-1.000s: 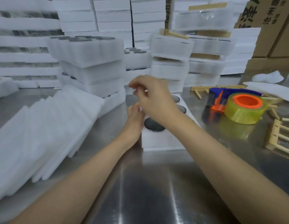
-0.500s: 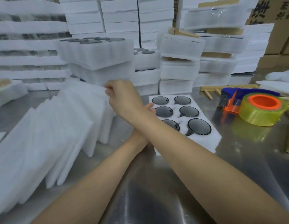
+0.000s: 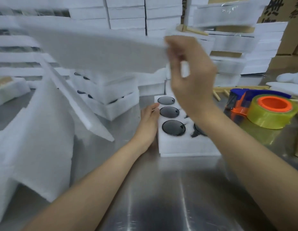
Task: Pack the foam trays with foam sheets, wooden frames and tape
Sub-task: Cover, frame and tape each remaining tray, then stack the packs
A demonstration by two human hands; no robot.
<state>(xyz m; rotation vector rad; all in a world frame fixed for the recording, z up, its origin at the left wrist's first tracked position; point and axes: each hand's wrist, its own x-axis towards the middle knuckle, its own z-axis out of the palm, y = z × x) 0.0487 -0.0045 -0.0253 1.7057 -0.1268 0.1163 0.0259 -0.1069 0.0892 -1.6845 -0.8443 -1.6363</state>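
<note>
— What am I working on?

— The steel table point(image 3: 161, 197) is the biggest thing here. Beyond your fingers point(image 3: 173, 45) stand stacks of foam trays point(image 3: 128, 12), piled high at the back, with cardboard boxes point(image 3: 288, 39) to the right of them.

— And the sheets?

— A leaning pile of foam sheets point(image 3: 36, 139) fills the space well left of your left hand point(image 3: 148, 125). One foam sheet point(image 3: 94, 52) is up in the air. Your right hand point(image 3: 191, 77) pinches its right edge between thumb and fingers, and the sheet stretches away to the left of them, in front of the stacks. It is blurred, so I cannot tell how deep the pinch goes.

— The tray?

— The foam tray point(image 3: 186, 145) lies flat on the table, below your right fingers. Your left hand lies against its left wall, fingers straight, pointing away from you and touching the foam.

— Tape?

— The yellow tape roll point(image 3: 268, 117) on its blue and orange dispenser point(image 3: 240, 104) sits right of your right wrist, well apart from both hands. Wooden frames point(image 3: 228, 88) lie just behind it.

— Anything smaller?

— Dark round discs point(image 3: 173, 127) sit in the tray's pockets, just right of your left fingers.
</note>
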